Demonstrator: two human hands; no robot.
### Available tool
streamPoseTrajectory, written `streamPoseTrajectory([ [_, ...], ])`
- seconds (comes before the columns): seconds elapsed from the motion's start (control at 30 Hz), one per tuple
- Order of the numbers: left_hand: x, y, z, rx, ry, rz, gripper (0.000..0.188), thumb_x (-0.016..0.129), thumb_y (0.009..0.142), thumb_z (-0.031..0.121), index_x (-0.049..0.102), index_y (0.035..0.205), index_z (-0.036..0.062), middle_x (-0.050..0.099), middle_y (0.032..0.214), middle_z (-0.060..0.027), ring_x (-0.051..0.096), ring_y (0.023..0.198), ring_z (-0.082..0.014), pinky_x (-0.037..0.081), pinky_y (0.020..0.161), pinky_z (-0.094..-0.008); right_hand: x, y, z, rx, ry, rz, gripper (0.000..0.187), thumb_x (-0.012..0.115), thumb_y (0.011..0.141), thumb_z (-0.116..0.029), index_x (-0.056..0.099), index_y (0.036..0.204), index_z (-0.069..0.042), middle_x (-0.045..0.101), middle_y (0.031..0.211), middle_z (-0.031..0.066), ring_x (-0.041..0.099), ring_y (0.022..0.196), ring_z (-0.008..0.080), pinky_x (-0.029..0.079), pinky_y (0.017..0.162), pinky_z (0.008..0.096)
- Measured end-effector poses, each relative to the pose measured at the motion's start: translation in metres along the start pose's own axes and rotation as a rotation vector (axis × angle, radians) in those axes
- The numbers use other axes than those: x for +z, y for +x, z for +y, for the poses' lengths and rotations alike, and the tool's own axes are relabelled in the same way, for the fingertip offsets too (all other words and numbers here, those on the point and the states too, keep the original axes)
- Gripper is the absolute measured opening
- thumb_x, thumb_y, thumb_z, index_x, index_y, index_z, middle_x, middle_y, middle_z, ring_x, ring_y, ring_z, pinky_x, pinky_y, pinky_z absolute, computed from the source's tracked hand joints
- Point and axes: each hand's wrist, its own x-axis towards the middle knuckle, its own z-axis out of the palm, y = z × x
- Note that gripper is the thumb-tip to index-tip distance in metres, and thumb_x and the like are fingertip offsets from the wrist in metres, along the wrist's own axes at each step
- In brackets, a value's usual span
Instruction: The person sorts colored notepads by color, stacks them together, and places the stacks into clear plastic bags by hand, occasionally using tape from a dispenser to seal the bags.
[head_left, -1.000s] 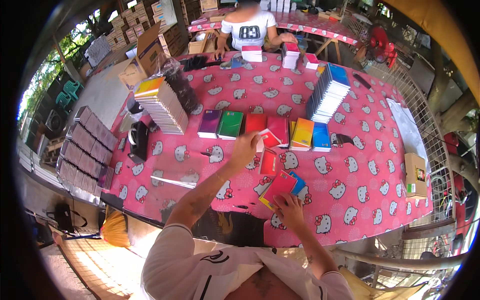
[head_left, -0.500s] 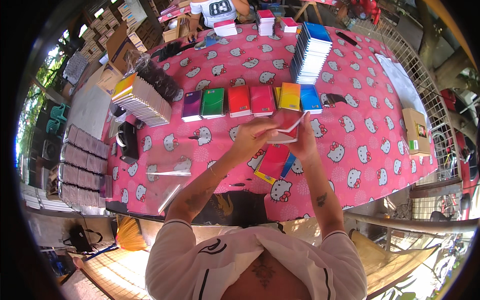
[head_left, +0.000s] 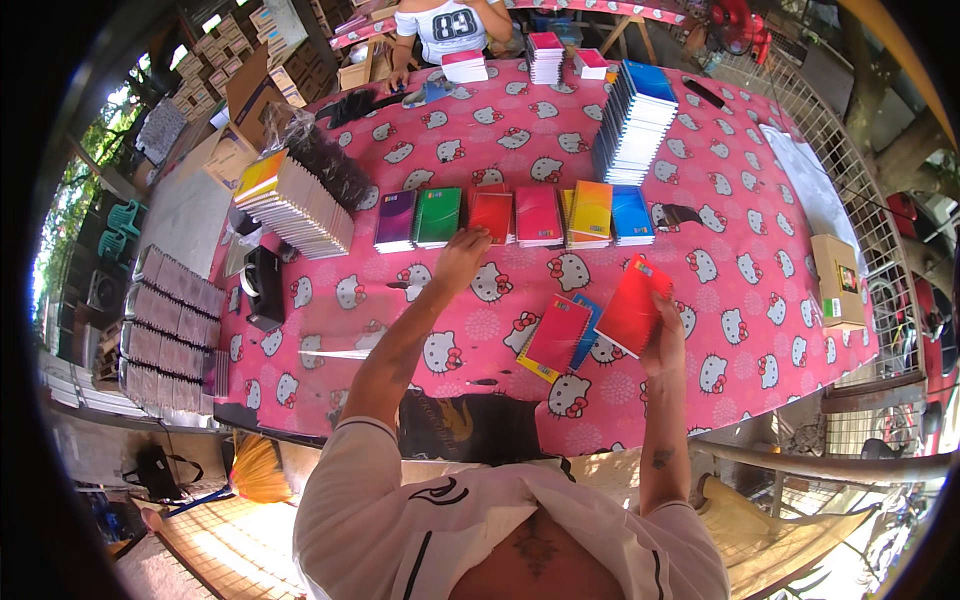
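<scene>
My left hand (head_left: 463, 257) reaches to the row of notebooks, its fingers closed at the near edge of a small red spiral notebook (head_left: 491, 215). That notebook sits slightly askew over the red pile. In my right hand (head_left: 665, 335) another red notebook (head_left: 630, 308) is gripped by its right side, tilted above the table. Just left of it lie overlapping notebooks: a pink-red one (head_left: 556, 335) on top, a blue one (head_left: 588, 318) and a yellow edge beneath. The row also has purple (head_left: 395, 217), green (head_left: 438, 214), pink (head_left: 538, 213), yellow (head_left: 590, 212) and blue (head_left: 631, 213) piles.
A tall blue-topped notebook stack (head_left: 636, 125) stands behind the row; a leaning yellow-topped stack (head_left: 295, 205) is at left. A black tape dispenser (head_left: 262, 285), clear plastic sheets (head_left: 345, 330) and a cardboard box (head_left: 838, 282) lie around. A co-worker (head_left: 450, 30) sits across the table.
My hands have separated. The left moved left to the red pile; the right moved right and nearer, carrying a red notebook. The whole view has shifted slightly.
</scene>
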Motion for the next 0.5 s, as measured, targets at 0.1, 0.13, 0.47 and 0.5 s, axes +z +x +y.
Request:
streamPoseTrajectory([
  [0.1, -0.009, 0.012, 0.056, 0.047, -0.154, 0.094, 0.027, 0.063, 0.085, 0.003, 0.066, 0.111, 0.0055, 0.066, 0.121, -0.013, 0.064, 0.112, -0.032, 0.049, 0.102, -0.0465, -0.018, -0.012, -0.02, -0.072, 0.005, 0.101, 0.037, 0.061, 0.095, -0.022, 0.055, 0.127, -0.006, 0.065, 0.12, 0.0103, 0.066, 0.107, 0.0248, 0.056, 0.091, 0.0418],
  [0.13, -0.016, 0.012, 0.085, 0.111, -0.224, 0.119, 0.028, 0.064, 0.084, 0.003, 0.065, 0.112, 0.005, 0.066, 0.12, -0.0135, 0.064, 0.111, -0.0322, 0.049, 0.102, -0.0461, -0.037, -0.012, -0.026, -0.06, -0.001, 0.111, 0.04, 0.061, 0.094, -0.024, 0.054, 0.129, -0.005, 0.065, 0.12, 0.0108, 0.066, 0.107, 0.025, 0.055, 0.092, 0.0418],
  [0.47, -0.033, -0.023, 0.176, -0.431, -0.793, -0.183, 0.043, 0.063, 0.098, 0.031, 0.061, 0.13, 0.003, 0.067, 0.123, -0.01, 0.063, 0.117, -0.0207, 0.049, 0.099, -0.0343, -0.005, 0.001, 0.023, 0.057, -0.088, 0.043, 0.038, 0.06, 0.093, -0.01, 0.053, 0.13, -0.005, 0.064, 0.121, 0.0096, 0.065, 0.107, 0.0229, 0.055, 0.091, 0.0379],
  [0.5, -0.036, -0.004, 0.171, -0.543, -0.887, -0.303, 0.047, 0.063, 0.098, 0.032, 0.057, 0.134, 0.0031, 0.066, 0.126, -0.0108, 0.062, 0.118, -0.0201, 0.049, 0.1, -0.0344, 0.008, 0.004, 0.035, 0.065, -0.098, -0.029, 0.038, 0.06, 0.093, -0.008, 0.053, 0.13, -0.005, 0.064, 0.12, 0.0097, 0.065, 0.106, 0.0225, 0.055, 0.09, 0.0375],
])
